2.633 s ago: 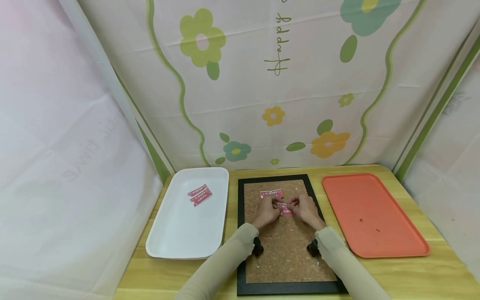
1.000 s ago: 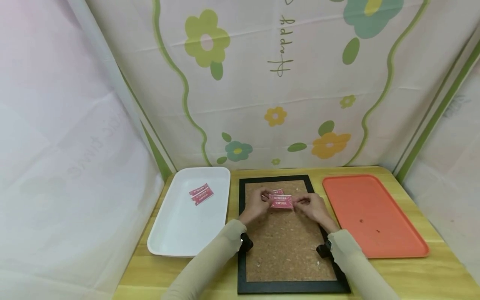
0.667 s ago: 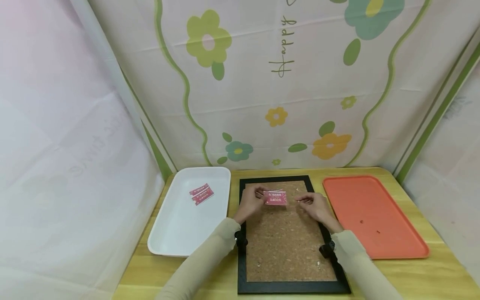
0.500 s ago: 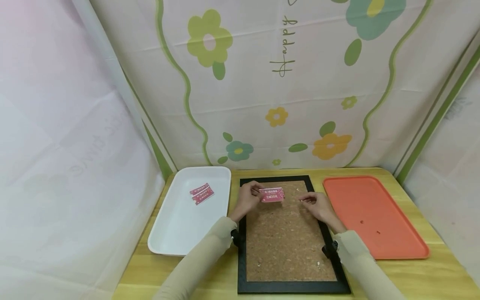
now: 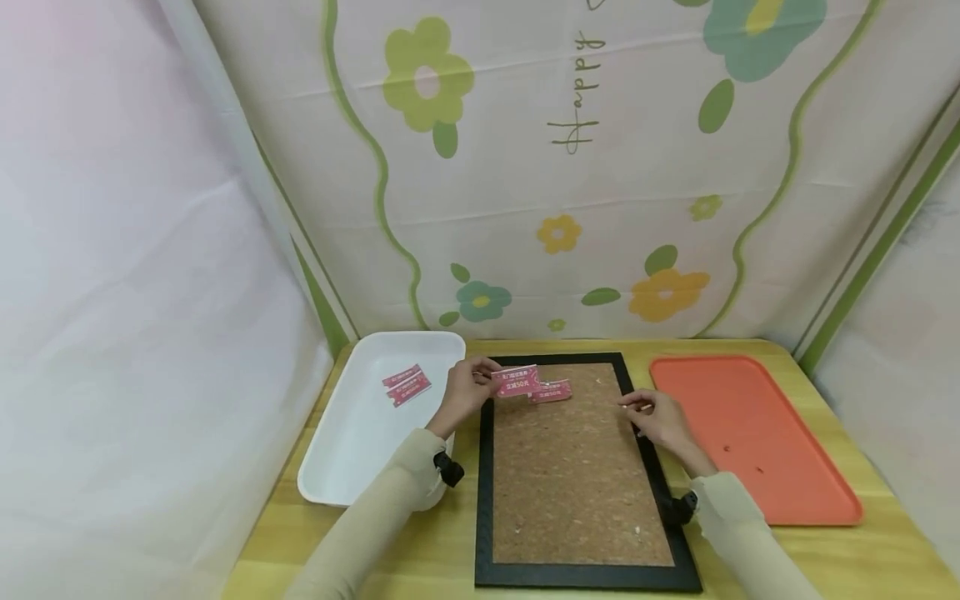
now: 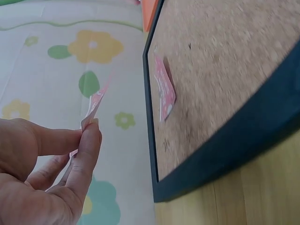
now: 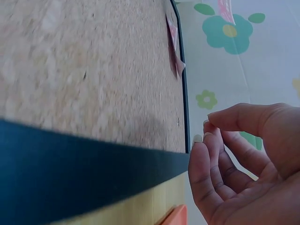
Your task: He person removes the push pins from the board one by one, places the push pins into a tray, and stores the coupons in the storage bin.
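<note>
My left hand point(image 5: 467, 390) pinches a pink paper coupon point(image 5: 515, 381) with white print between thumb and fingers, over the board's upper left edge. In the left wrist view, the coupon point(image 6: 93, 105) stands nearly edge-on. Another pink coupon point(image 5: 551, 392) is on the cork board point(image 5: 577, 492), partly behind the held one; its paper lifts off the cork in the wrist views. My right hand point(image 5: 660, 417) is at the board's right edge, thumb and fingertips together around a tiny pale thing; I cannot tell what it is.
A white tray point(image 5: 360, 450) with pink coupons point(image 5: 407, 386) lying in it stands left of the board. On the right, an orange tray point(image 5: 757, 417) bears small dark bits point(image 5: 760, 470). The board's black frame point(image 5: 585, 575) lies on the wooden table point(image 5: 795, 554). A flowered curtain hangs behind.
Both hands were together at the coupon on the board. My left hand has lifted it and carried it left towards the white tray, uncovering the other coupon. My right hand has drawn away rightwards.
</note>
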